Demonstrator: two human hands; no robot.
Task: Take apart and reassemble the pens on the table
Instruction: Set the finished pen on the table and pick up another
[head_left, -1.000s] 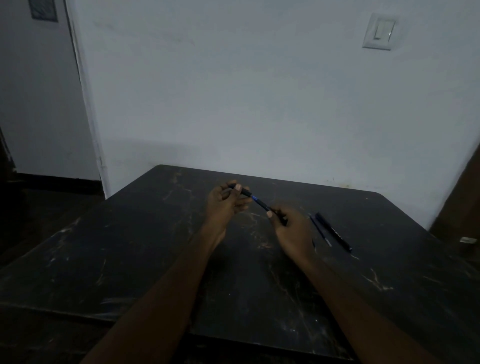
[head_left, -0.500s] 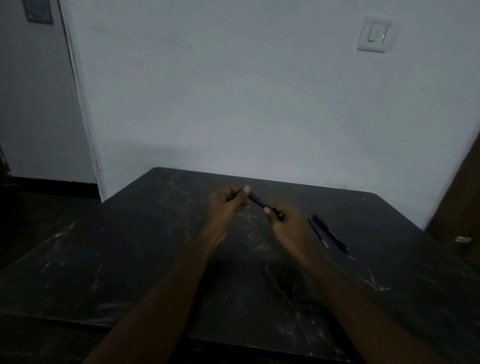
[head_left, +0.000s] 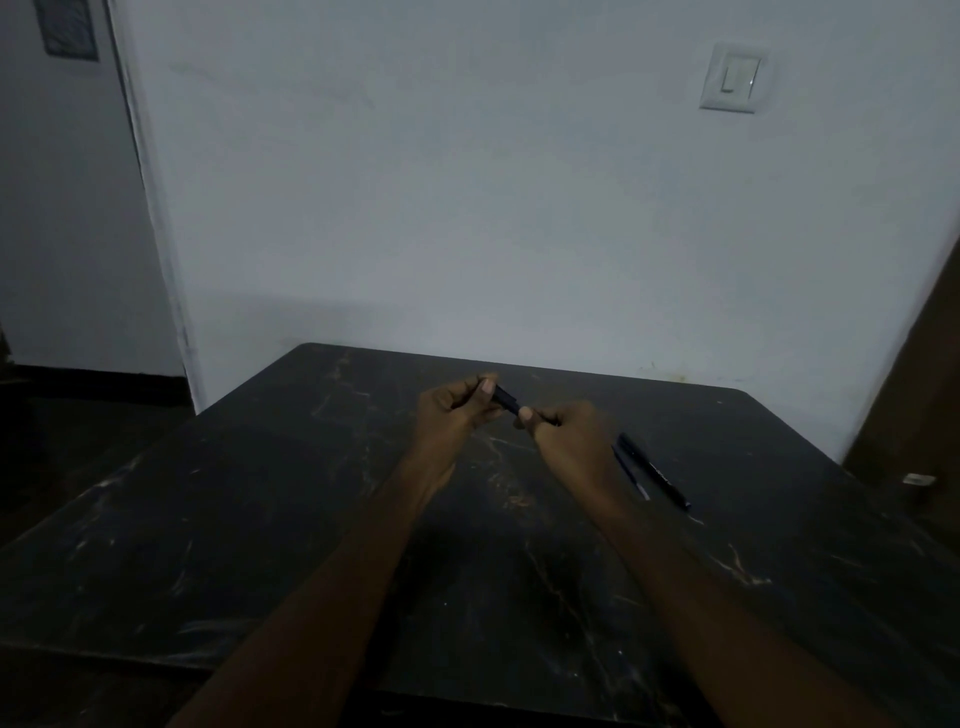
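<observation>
Dark pen (head_left: 506, 400) spans the gap between both hands above the table (head_left: 234, 519). The left grip (head_left: 457, 415) pinches its far end and the right grip (head_left: 571, 441) curls round the near end. Whether parting or joining, keep the halves in line and twist gently. A spare pen (head_left: 655, 477) lies beside the right wrist.

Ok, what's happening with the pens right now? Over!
Left hand and right hand gripping one dark pen above table. Thin piece and black piece lying beside right hand. Nothing in the way.
</observation>
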